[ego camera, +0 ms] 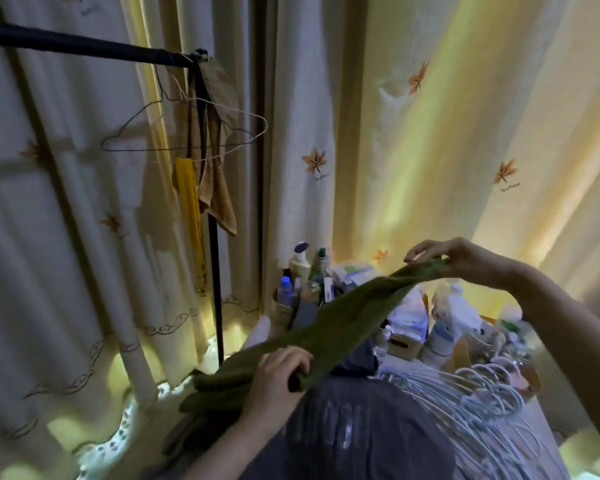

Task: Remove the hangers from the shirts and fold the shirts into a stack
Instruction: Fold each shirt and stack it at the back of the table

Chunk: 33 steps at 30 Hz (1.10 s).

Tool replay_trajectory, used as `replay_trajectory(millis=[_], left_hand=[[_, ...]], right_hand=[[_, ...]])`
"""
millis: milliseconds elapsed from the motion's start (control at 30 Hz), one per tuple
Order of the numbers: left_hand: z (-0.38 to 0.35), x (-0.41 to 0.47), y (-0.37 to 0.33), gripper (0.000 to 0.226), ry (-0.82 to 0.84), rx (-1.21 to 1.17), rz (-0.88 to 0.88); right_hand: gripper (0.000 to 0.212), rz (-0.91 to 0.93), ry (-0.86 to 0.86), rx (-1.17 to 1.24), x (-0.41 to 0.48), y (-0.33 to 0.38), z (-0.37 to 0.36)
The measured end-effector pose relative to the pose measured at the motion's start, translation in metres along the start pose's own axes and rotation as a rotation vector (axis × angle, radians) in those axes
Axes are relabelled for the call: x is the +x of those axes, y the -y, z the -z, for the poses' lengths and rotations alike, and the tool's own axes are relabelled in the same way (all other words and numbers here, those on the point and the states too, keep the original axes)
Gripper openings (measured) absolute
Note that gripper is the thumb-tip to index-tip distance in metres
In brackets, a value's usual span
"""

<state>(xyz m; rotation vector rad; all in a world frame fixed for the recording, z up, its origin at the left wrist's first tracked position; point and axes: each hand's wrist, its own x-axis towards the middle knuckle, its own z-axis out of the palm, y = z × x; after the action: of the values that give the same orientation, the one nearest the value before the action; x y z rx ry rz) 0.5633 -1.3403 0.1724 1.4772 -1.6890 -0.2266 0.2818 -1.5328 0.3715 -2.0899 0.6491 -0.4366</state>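
An olive green shirt (340, 323), folded into a long narrow band, stretches diagonally between my two hands. My left hand (278, 372) grips its lower end, fingers curled round the cloth. My right hand (454, 258) pinches the upper end, raised at the right. Below the left hand lies more green cloth (212, 389) in a low pile. A heap of white wire hangers (471, 393) lies at the lower right. Two empty wire hangers (187, 133) hang from the black rail (84, 46).
Cream curtains with orange leaf prints (416, 133) fill the background. Brown and yellow cloths (205, 188) hang on the rack's upright pole. Several bottles and boxes (326, 282) crowd the corner behind the shirt. A dark grey printed garment (347, 427) lies in front of me.
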Motion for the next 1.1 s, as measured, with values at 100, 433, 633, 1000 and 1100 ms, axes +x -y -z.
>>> replay_trajectory(millis=[100,433,633,1000,1100], left_hand=[[-0.068,-0.035,-0.007,0.017,0.329,0.053,-0.01],[-0.128,-0.067,0.003,0.028,0.735,-0.079,0.218],[-0.1,-0.064,0.062,0.026,0.854,0.27,0.213],[-0.111,-0.082,0.056,0.016,0.665,0.184,0.04],[-0.128,-0.085,0.048,0.027,0.669,0.153,0.005]], right_hand=[[0.025,-0.232,0.108,-0.131,-0.045,-0.058,-0.007],[0.02,-0.734,-0.098,0.394,-0.151,-0.174,-0.049],[0.034,-0.755,-0.076,-0.163,-0.144,-0.176,-0.047],[0.031,-0.69,0.036,-0.165,-0.18,-0.186,-0.051],[0.025,-0.733,0.064,-0.288,-0.199,-0.192,-0.066]])
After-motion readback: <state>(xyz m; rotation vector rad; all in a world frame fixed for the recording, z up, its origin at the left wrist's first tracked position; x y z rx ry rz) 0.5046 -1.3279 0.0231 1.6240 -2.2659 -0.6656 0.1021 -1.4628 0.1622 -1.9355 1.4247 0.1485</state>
